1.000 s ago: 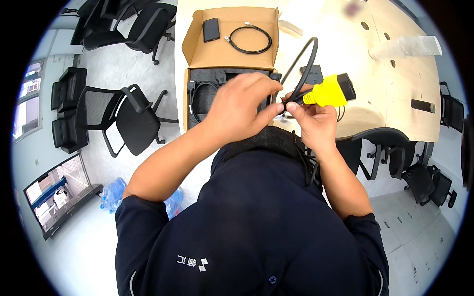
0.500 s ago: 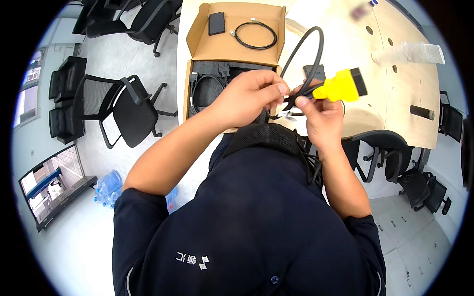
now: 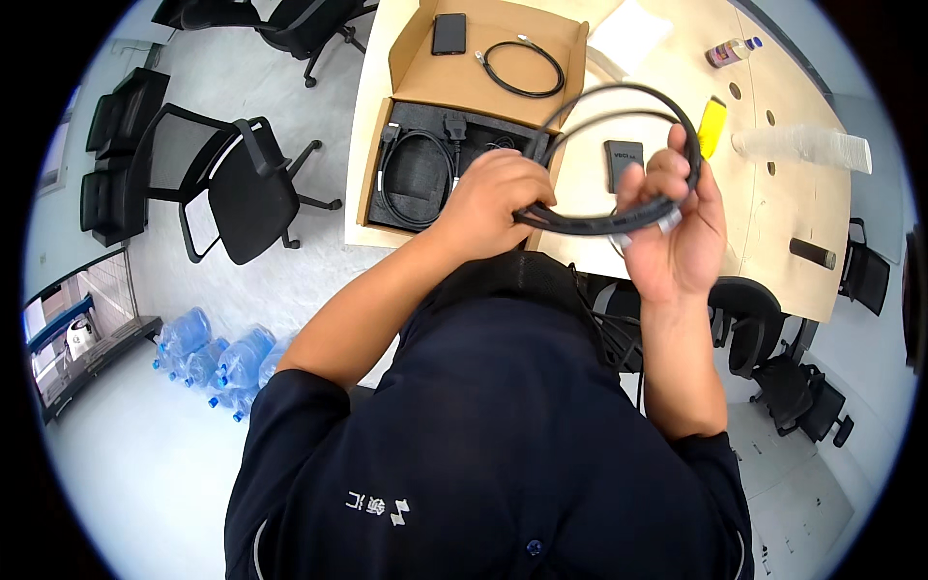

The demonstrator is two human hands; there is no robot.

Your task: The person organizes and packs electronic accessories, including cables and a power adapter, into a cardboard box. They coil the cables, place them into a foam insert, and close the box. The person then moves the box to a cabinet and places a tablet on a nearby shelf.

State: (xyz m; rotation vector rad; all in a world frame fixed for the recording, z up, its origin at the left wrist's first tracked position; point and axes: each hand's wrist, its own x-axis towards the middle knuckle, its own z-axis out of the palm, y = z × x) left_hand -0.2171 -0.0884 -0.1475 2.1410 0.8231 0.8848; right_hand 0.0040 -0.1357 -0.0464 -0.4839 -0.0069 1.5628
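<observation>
The person's torso fills the lower middle of the frame and hides the near edge of the worktop (image 3: pixel 773 242). A black cable (image 3: pixel 619 101) is held just above centre, looped into a ring that rises toward the upper right. Its lower run is bunched between the two hands; how many turns lie there is hard to make out. The left hand (image 3: pixel 498 198) is closed over the bundle's left end, fingers (image 3: pixel 527 184) curled around it. The right hand (image 3: pixel 677 227) grips the right end, fingers wrapped over the loop, with something pale, partly hidden, under them. A yellow plug (image 3: pixel 712 126) shows only as a strip behind the right hand. At upper centre an open box (image 3: pixel 425 77) holds a second cable (image 3: pixel 524 68) and a small dark device (image 3: pixel 449 33); the foam tray (image 3: pixel 416 164) below is partly covered by the left hand.
</observation>
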